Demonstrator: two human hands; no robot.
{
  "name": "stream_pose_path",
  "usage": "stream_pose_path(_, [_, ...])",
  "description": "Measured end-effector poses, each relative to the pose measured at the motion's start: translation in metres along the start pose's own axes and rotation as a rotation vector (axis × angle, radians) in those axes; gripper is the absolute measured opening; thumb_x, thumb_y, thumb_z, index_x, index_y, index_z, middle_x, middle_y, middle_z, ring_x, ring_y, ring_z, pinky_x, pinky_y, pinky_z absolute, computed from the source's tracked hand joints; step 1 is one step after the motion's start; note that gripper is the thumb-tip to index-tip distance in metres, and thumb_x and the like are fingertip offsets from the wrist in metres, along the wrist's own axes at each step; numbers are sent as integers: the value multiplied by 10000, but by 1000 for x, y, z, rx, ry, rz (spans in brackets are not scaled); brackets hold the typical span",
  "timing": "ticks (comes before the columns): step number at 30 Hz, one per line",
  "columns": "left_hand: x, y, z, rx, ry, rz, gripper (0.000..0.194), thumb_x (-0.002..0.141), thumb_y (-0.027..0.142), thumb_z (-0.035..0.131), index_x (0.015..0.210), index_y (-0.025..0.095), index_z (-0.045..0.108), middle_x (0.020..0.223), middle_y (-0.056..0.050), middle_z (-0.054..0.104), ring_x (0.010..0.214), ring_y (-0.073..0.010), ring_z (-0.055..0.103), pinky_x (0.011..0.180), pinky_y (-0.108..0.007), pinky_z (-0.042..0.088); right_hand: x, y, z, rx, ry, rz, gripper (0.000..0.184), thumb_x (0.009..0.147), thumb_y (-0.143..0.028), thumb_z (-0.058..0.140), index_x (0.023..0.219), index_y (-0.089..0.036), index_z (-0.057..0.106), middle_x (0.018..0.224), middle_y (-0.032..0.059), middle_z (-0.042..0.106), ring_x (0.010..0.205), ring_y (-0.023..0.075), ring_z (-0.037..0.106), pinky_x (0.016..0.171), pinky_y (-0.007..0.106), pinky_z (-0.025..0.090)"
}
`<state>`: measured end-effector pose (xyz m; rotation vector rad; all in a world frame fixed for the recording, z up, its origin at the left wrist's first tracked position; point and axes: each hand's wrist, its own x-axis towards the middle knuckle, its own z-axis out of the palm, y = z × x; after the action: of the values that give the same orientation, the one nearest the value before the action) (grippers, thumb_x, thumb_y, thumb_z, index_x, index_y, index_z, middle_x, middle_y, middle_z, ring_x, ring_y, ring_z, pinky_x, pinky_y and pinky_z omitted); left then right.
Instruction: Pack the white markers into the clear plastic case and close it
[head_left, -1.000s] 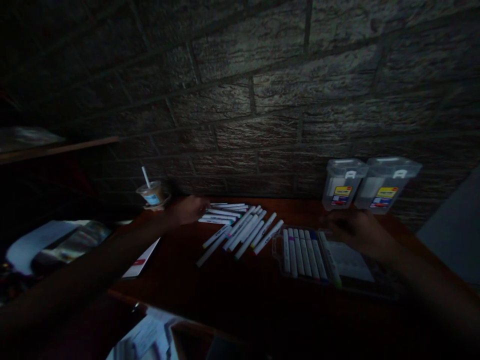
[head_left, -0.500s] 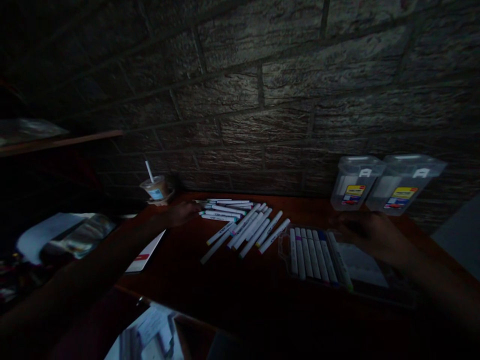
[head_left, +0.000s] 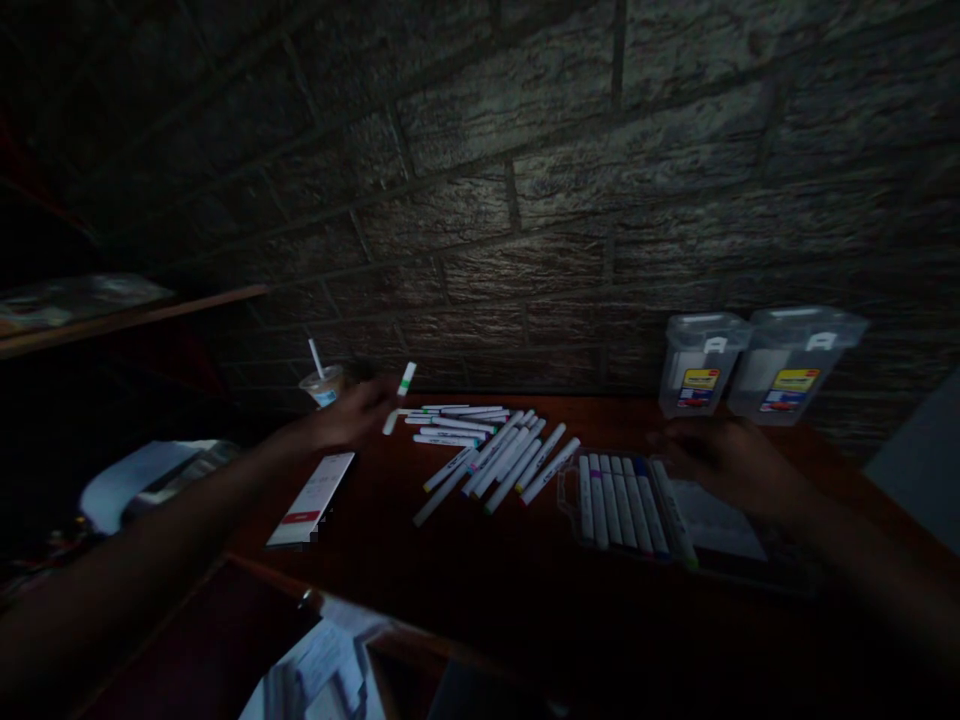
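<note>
The scene is very dark. My left hand (head_left: 352, 413) is raised above the far left of the red-brown table (head_left: 480, 570) and grips a white marker with a green band (head_left: 400, 395), tilted upward. Beside it lies a loose pile of white markers (head_left: 487, 445). My right hand (head_left: 716, 455) rests on the right part of a clear flat marker case (head_left: 720, 525), which holds a row of several markers (head_left: 622, 500). Its fingers are too dark to read.
Two clear plastic boxes (head_left: 757, 365) with yellow labels stand at the back right against the brick wall. A drink cup with a straw (head_left: 322, 380) sits at the back left. A white card (head_left: 311, 487) lies at the table's left; papers (head_left: 315, 670) lie below.
My left hand has lifted one green-banded marker off the pile, where before it lay low on the pile's far left end. My right hand stays on the case.
</note>
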<state>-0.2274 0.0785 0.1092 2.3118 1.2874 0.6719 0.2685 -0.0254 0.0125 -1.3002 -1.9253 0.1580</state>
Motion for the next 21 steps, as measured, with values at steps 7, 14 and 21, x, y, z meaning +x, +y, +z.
stream_pose_path(7, [21, 115, 148, -780, -2, 99, 357, 884, 474, 711, 1005, 154, 612, 950, -96, 750, 714, -155, 718, 680, -282, 604, -13, -68, 25, 263, -63, 172, 518, 1044, -559, 411, 785, -215, 699, 665, 30, 679, 609, 188, 642, 590, 308, 452])
stream_pose_path(14, [34, 138, 216, -1204, 10, 63, 298, 768, 290, 887, 976, 141, 735, 910, -65, 795, 727, -145, 729, 723, -261, 598, -18, -73, 53, 820, -78, 399, 597, 974, -689, 485, 688, -192, 652, 563, -2, 576, 454, 123, 488, 451, 257, 362])
stream_pose_path(21, [26, 101, 209, -1140, -66, 18, 214, 855, 352, 808, 942, 161, 772, 589, 24, 636, 512, -90, 579, 519, -197, 469, -10, -72, 38, 821, -26, 422, 368, 899, -547, 720, 784, -198, 712, 647, -5, 640, 499, 103, 522, 452, 229, 398])
